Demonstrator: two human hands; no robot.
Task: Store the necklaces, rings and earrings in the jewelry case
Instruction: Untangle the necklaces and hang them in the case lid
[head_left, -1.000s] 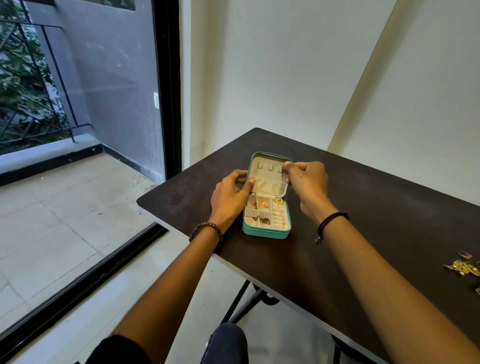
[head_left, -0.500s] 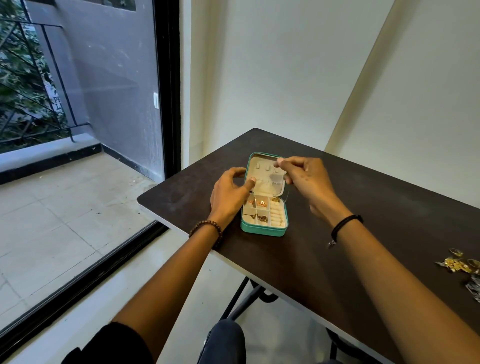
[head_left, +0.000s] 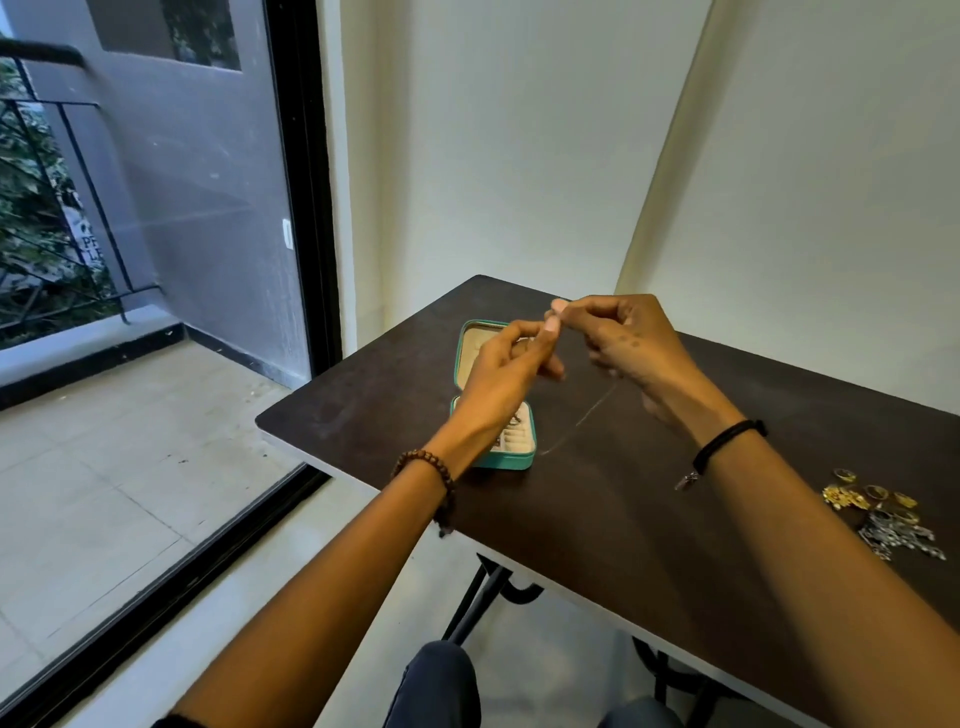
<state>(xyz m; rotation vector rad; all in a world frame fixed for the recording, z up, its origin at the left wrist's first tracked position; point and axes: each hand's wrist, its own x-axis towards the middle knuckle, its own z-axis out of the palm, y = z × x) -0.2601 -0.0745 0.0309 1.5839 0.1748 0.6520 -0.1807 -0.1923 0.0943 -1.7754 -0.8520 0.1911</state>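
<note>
The left hand (head_left: 511, 376) and the right hand (head_left: 631, 345) pinch one thin chain (head_left: 589, 413) at their meeting fingertips, above one open jewelry case (head_left: 506, 461) below the left fingers, near the table (head_left: 597, 512) edge, bare tabletop under the right fingers.

Residential room, apartment type: black-framed glass door (head_left: 301, 208) left, onto pale-tiled balcony (head_left: 104, 441) with black metal railing (head_left: 78, 150); plain cream walls (head_left: 519, 156) far; dark brown table (head_left: 597, 519) right.

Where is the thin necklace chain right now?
Head view, centre: the thin chain is pinched between the left hand and right hand above the open teal jewelry case, its tail hanging down just right of the case's near corner.
</note>
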